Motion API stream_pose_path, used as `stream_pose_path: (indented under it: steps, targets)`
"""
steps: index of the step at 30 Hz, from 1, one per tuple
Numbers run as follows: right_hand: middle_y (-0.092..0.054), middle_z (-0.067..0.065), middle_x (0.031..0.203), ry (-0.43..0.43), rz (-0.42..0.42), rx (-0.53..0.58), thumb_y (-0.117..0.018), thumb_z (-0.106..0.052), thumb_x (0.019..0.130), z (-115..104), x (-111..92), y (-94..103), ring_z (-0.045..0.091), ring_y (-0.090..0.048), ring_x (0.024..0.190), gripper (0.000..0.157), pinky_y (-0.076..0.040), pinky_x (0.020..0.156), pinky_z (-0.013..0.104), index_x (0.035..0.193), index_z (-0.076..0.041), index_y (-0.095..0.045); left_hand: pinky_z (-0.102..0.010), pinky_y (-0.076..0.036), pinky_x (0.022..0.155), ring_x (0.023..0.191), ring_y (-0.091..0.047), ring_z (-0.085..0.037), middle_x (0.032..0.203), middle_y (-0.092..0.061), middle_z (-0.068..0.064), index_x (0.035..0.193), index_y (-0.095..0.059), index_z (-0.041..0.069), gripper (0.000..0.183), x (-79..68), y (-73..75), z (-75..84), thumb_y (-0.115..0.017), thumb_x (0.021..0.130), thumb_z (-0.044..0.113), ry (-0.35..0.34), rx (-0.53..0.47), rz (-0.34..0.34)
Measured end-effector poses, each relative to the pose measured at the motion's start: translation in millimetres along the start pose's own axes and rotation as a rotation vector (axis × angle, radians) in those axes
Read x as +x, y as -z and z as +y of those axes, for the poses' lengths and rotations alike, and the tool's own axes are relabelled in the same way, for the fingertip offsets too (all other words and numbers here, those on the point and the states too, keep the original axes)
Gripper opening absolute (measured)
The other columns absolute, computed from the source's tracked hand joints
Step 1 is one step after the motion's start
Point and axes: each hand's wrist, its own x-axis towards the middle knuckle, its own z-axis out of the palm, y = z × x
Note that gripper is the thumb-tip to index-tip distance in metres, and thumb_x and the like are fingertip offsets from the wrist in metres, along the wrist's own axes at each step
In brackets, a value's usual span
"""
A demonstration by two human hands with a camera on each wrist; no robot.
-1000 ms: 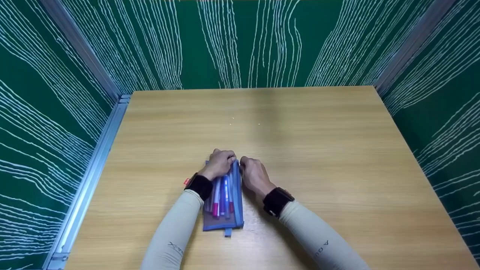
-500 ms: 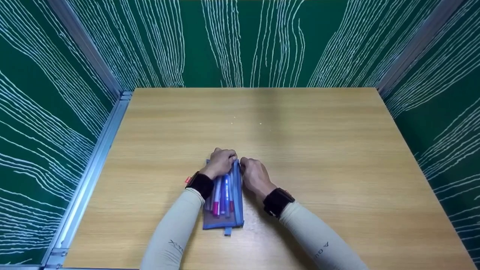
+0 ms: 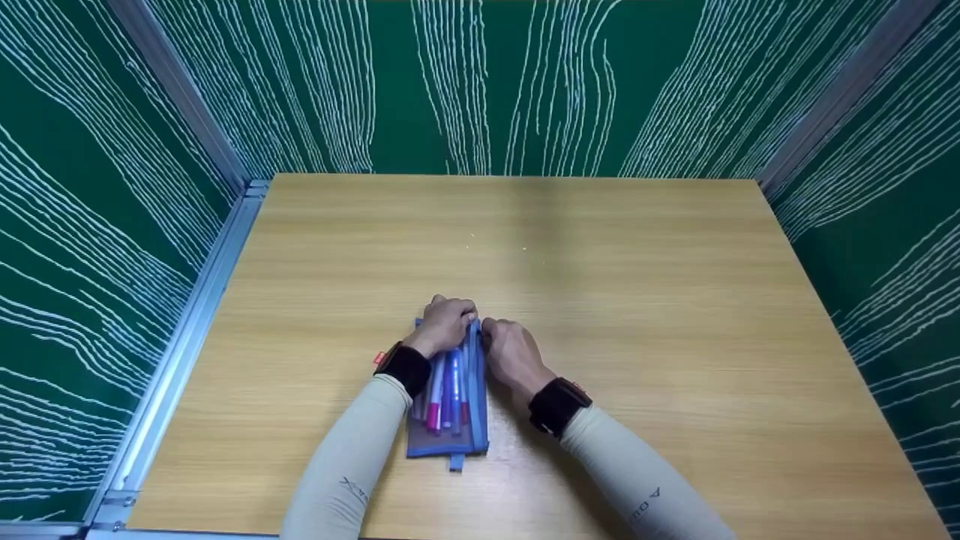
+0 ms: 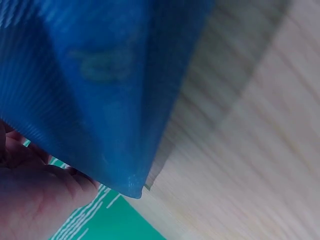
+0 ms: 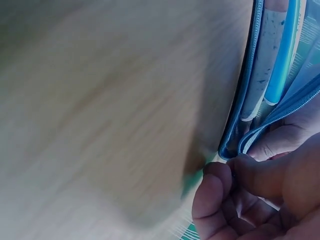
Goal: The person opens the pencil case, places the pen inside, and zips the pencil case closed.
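A blue-edged see-through pencil case [image 3: 420, 446] lies lengthwise on the table, with several pens [image 3: 436, 409] showing through it. My left hand [image 3: 444, 324] holds its far end, the fingers partly hidden by the case. At the same end, my right hand [image 3: 514, 356] pinches the corner where the zipper ends, between thumb and curled index finger. In the right wrist view the zipper [image 5: 295, 107] is parted, and a pen [image 5: 282, 60] shows inside; whether a pull tab sits in my fingertips is hidden. Blue case fabric [image 4: 115, 100] fills much of the left wrist view.
The wooden table [image 3: 637, 300] extends around the case, with a few tiny pale specks beyond the hands. Green walls [image 3: 517, 90] with white wavy lines enclose the back and sides. A metal rail [image 3: 180, 330] runs along the left edge.
The head view shifts slightly. Both hands keep their hold at the far end of the pencil case, with no clear movement of the zipper.
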Motion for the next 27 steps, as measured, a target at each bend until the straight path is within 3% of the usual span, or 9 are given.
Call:
stream_pose_path:
  steps: [6, 15, 27]
  targets:
    - [-0.064, 0.010, 0.072, 0.026, -0.002, 0.006, -0.059, 0.002, 0.092, -0.1, -1.0, 1.5, 0.029, -0.064, 0.068, 0.018, -0.054, 0.062, 0.045, 0.077, -0.006, -0.057, -0.053, -0.044, 0.089, 0.096, -0.058, -0.040, 0.093, -0.074, -0.010, 0.092, -0.072, 0.006, 0.015, 0.6, -0.5, 0.8, -0.062, 0.099, 0.014, -0.003, 0.012, 0.009]
    - [-0.063, 0.005, 0.073, 0.002, -0.076, 0.035, -0.058, 0.001, 0.094, -2.0, -4.3, 1.8, 0.024, -0.063, 0.069, 0.017, -0.054, 0.064, 0.040, 0.080, -0.007, -0.060, -0.051, -0.045, 0.088, 0.095, -0.059, -0.039, 0.092, -0.074, -0.009, 0.091, -0.071, 0.007, 0.014, 1.9, -1.5, -0.7, -0.062, 0.099, 0.014, 0.012, 0.042, 0.006]
    - [-0.063, 0.006, 0.071, 0.068, -0.061, 0.018, -0.060, 0.002, 0.092, -3.8, -14.8, 4.4, 0.026, -0.064, 0.067, 0.015, -0.055, 0.062, 0.043, 0.080, -0.006, -0.061, -0.051, -0.045, 0.087, 0.094, -0.058, -0.039, 0.091, -0.073, -0.011, 0.090, -0.071, 0.006, 0.016, 3.2, -3.4, 0.3, -0.061, 0.100, 0.014, 0.012, 0.061, 0.006]
